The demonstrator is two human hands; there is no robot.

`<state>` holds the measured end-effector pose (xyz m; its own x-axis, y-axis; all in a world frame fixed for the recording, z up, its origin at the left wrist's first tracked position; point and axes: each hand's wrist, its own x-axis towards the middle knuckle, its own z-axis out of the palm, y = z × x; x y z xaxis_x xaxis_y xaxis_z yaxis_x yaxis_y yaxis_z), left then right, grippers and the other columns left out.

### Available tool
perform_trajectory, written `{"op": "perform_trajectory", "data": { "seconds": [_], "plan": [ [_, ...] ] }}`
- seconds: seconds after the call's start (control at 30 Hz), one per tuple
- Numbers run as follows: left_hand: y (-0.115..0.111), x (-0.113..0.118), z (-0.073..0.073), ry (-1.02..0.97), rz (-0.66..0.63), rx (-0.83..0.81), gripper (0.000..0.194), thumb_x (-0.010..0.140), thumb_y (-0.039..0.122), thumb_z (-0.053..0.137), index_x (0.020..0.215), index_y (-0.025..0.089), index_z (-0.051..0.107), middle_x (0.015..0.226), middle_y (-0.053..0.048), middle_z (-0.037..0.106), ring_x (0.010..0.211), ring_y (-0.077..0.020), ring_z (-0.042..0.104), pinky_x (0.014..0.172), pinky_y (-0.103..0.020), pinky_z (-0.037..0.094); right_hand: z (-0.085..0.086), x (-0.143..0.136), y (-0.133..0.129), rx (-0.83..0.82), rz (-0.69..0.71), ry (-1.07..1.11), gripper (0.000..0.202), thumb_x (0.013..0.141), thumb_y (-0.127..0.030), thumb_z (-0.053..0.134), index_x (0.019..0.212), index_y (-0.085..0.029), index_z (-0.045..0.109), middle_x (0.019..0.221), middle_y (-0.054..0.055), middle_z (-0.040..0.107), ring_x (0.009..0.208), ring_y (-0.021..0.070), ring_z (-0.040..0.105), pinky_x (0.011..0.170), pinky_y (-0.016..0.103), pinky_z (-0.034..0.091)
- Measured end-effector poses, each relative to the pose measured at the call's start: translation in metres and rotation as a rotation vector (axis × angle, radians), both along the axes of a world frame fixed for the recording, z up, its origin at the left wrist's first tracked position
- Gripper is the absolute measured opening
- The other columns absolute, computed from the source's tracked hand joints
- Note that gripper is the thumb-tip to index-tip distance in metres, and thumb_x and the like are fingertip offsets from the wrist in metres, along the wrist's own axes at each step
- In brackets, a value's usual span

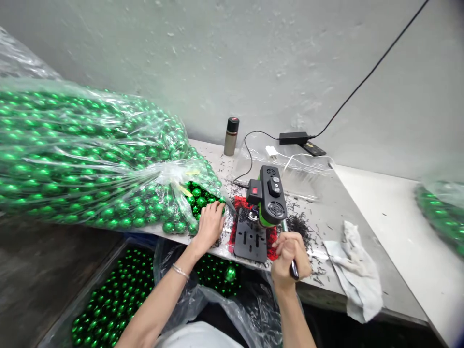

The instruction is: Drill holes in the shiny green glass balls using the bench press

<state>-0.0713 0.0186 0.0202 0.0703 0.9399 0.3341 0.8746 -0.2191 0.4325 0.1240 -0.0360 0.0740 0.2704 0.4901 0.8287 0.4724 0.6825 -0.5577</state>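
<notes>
At the open mouth of a large clear plastic bag [90, 154] full of shiny green balls, my left hand [210, 222] reaches in, its fingertips among the balls [198, 197]. Whether those fingers hold a ball cannot be made out. My right hand [293, 258] is wrapped round the dark-ended lever handle [294, 269] of a small black machine [272, 193]. The machine has two round vents, a red switch and a slotted black base plate [251, 241]. A red mat [272, 241] shows around the base.
Small black scraps [299, 229] litter the grey table. A bottle [231, 136], a power adapter [293, 138] and cables lie toward the wall. A white cloth [353, 270] hangs over the right front edge. Below are a box of green balls [116, 295] and a plastic-lined container [217, 275].
</notes>
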Motion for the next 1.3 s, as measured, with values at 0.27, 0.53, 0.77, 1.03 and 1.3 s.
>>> {"op": "perform_trajectory", "data": {
  "seconds": [0.27, 0.53, 0.77, 1.03, 1.3],
  "plan": [
    [0.024, -0.002, 0.002, -0.369, -0.133, -0.150, 0.034, 0.089, 0.024, 0.062, 0.122, 0.017, 0.061, 0.114, -0.012, 0.070, 0.106, -0.0265, 0.066, 0.095, -0.041, 0.050, -0.002, 0.001, -0.001, -0.001, 0.017, -0.008, 0.033, 0.095, -0.011, 0.045, 0.063, -0.021, 0.046, 0.065, -0.001, 0.052, 0.060, 0.0122, 0.052, 0.053, 0.028, 0.040],
    [-0.005, 0.015, -0.002, -1.351, -0.180, -0.642, 0.065, 0.075, 0.061, 0.077, 0.120, 0.015, 0.065, 0.106, -0.010, 0.073, 0.086, -0.0179, 0.071, 0.075, -0.029, 0.054, 0.002, 0.000, -0.001, -0.005, 0.010, -0.028, 0.034, 0.095, -0.011, 0.043, 0.063, -0.021, 0.044, 0.064, -0.002, 0.050, 0.060, 0.0117, 0.051, 0.054, 0.027, 0.040],
    [-0.014, 0.042, -0.020, -1.140, -0.134, -0.601, 0.049, 0.081, 0.046, 0.076, 0.118, 0.015, 0.069, 0.102, -0.008, 0.076, 0.091, -0.0202, 0.070, 0.079, -0.031, 0.054, 0.005, 0.000, -0.001, -0.022, -0.016, -0.036, 0.033, 0.096, -0.013, 0.045, 0.064, -0.022, 0.044, 0.064, -0.002, 0.050, 0.059, 0.0120, 0.050, 0.055, 0.028, 0.041],
    [-0.021, 0.061, -0.028, -0.528, -0.197, -0.222, 0.035, 0.087, 0.036, 0.071, 0.119, 0.023, 0.070, 0.103, -0.007, 0.075, 0.098, -0.0259, 0.067, 0.092, -0.043, 0.052, 0.003, -0.002, -0.003, -0.042, -0.019, -0.013, 0.033, 0.096, -0.015, 0.045, 0.064, -0.022, 0.045, 0.066, -0.001, 0.052, 0.060, 0.0124, 0.051, 0.056, 0.029, 0.042],
    [-0.029, 0.070, -0.036, -0.357, -0.270, 0.021, 0.029, 0.094, 0.033, 0.065, 0.119, 0.019, 0.066, 0.115, -0.012, 0.074, 0.107, -0.0280, 0.067, 0.097, -0.046, 0.049, 0.003, -0.002, -0.006, -0.039, 0.001, -0.022, 0.031, 0.095, -0.011, 0.044, 0.066, -0.021, 0.045, 0.068, -0.002, 0.051, 0.063, 0.0112, 0.051, 0.057, 0.027, 0.041]
  ]
}}
